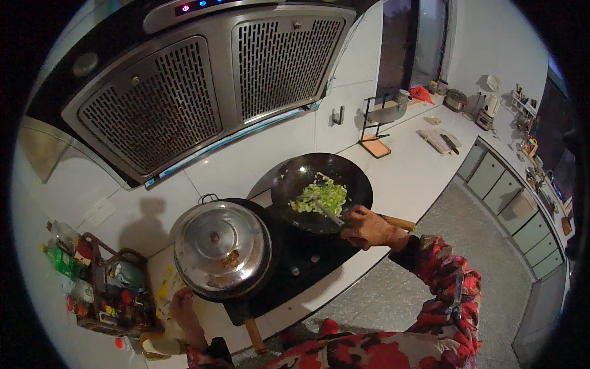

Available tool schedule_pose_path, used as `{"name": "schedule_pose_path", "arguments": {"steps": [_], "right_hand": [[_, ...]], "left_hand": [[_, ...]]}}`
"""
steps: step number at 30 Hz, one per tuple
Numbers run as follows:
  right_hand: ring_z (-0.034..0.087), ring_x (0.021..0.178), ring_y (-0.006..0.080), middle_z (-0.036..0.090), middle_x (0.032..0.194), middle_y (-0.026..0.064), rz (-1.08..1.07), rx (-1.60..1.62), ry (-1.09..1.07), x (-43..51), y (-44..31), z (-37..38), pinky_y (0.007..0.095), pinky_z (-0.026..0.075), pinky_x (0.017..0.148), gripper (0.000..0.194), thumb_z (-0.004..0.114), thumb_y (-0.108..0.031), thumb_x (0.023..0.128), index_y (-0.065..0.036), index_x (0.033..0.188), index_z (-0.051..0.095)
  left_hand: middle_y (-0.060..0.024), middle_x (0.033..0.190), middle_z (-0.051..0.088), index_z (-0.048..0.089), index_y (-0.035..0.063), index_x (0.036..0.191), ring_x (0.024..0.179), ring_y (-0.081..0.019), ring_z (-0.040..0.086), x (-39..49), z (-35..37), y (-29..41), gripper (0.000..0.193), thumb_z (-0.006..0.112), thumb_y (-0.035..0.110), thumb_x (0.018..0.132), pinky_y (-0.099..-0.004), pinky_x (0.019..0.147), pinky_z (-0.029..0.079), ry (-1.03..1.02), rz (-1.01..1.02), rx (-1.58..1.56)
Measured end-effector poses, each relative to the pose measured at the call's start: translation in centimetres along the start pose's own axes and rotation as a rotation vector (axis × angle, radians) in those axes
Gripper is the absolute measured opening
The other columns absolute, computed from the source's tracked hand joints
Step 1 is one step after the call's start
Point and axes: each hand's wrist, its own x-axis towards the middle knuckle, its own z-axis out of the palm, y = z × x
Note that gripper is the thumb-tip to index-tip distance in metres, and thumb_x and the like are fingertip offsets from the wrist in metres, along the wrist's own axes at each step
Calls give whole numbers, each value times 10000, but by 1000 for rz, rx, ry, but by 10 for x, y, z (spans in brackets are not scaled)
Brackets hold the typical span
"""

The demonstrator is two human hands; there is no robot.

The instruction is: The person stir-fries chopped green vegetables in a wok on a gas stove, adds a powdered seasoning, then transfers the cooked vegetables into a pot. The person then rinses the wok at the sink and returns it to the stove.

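My right hand (367, 227) is closed around the handle of a metal utensil (329, 213), whose far end sits in chopped green vegetables (322, 196). These lie in a black wok (355, 175) on the right side of the black cooktop (299, 267). The wok's wooden handle (398, 223) points right, behind my wrist. On the left side, a pan with a wooden handle (254, 336) stands under a domed metal lid (216, 244). My left hand (184, 313) is near the lid's lower left edge; its fingers are blurred, and I cannot tell whether it holds anything.
A range hood (184, 92) hangs low over the cooktop. At the left, a rack (117, 318) of bottles and jars stands beside a green bottle (62, 261). Further right along the counter are a small black rack (375, 145) and a cutting board (435, 139) with a knife (449, 144).
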Motion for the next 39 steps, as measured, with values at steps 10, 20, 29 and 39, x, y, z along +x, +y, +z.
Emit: {"name": "schedule_pose_path", "arguments": {"steps": [10,20,29,39], "right_hand": [[492,1090,292,597,1055,86,144,52,170,48,37,47,437,357,959,283,645,-255,754,-215,1034,647],[530,1074,255,643,957,39,-28,143,-112,11,-39,-71,457,255,1089,258,668,-244,613,-188,865,667],[603,1006,231,682,897,38,457,68,-2,53,1,-43,539,232,1076,202,650,-319,753,-192,903,698],[671,630,238,660,597,71,1435,166,456,60,81,-53,382,500,615,312,568,-366,789,-71,742,656]], "left_hand": [[-68,964,621,631,2,983,932,-144,569,-4,63,47,153,529,81,900,-275,881,432,-139,101,-226],[-61,968,657,637,-9,980,901,-130,594,6,112,54,147,594,108,904,-262,844,453,-221,46,-197],[-60,981,653,630,-10,989,907,-129,597,15,115,63,137,586,100,920,-266,839,462,-321,65,-291],[-71,990,645,624,-13,1001,928,-137,597,29,64,37,126,573,72,923,-271,878,461,-243,116,-357]]}}
